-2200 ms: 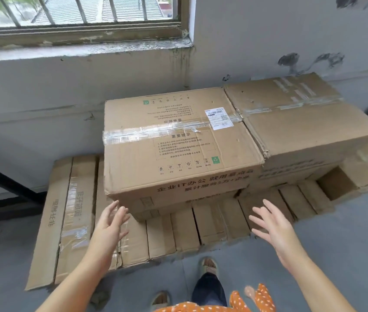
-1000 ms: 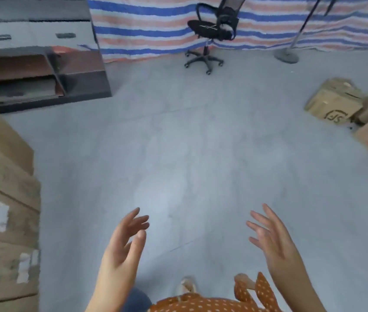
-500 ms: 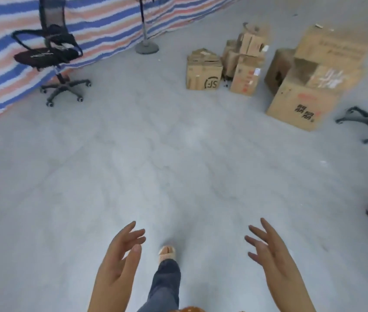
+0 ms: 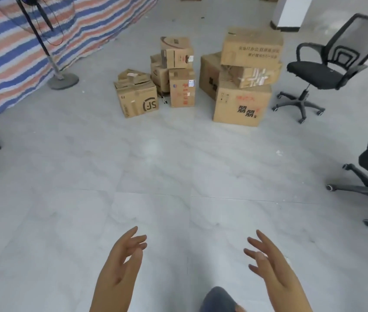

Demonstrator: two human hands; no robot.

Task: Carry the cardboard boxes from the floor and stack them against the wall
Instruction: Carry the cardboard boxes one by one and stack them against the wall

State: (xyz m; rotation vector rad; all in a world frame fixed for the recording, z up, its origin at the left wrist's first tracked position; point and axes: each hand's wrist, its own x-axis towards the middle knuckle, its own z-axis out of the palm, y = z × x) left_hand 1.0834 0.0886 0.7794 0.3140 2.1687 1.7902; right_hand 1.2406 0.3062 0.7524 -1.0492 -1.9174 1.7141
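Cardboard boxes point(image 4: 201, 82) are now seen nearer and centred ahead; left hand point(image 4: 120, 266) and right hand point(image 4: 270, 269) are kept spread, empty.

I'm looking into what seems a bare office or storage room being set up. Pale marble-patterned floor tiles point(image 4: 156, 167) are stretching across it, cardboard boxes point(image 4: 241, 77) are sitting piled in a loose cluster, black mesh office chairs point(image 4: 322, 73) are standing around, and a striped tarpaulin point(image 4: 20, 48) is hanging as a wall behind a pedestal fan point(image 4: 61, 82).
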